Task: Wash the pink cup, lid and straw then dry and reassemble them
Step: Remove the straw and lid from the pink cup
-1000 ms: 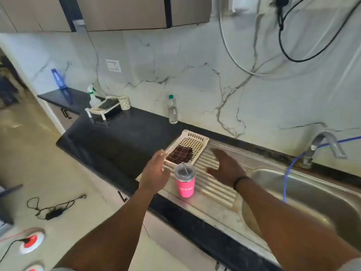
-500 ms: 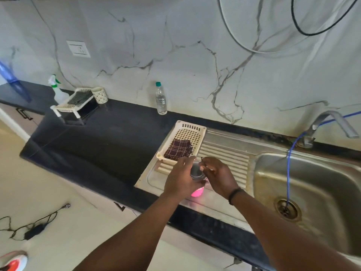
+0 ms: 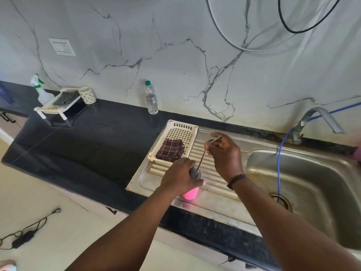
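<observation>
The pink cup [image 3: 190, 193] stands upright on the ribbed steel drainboard [image 3: 211, 178], near the counter's front edge. My left hand [image 3: 178, 176] wraps around its upper part and hides most of it. Its grey lid [image 3: 195, 172] is still on top. My right hand [image 3: 224, 153] pinches the metal straw [image 3: 203, 156] and holds it raised; the straw's lower end still sits in the lid. A folded dark checked cloth [image 3: 170, 150] lies in a cream plastic basket [image 3: 182, 132] just behind the cup.
The steel sink basin [image 3: 304, 188] lies to the right, with a tap [image 3: 320, 119] and a blue hose [image 3: 279, 163] running into the drain. On the black counter [image 3: 88, 143] stand a water bottle [image 3: 151, 98], a small rack [image 3: 58, 104] and a spray bottle [image 3: 40, 90].
My hands went from open beside the cup to gripping it. The right hand has since lifted the straw up out of the lid. The camera has tilted downward.
</observation>
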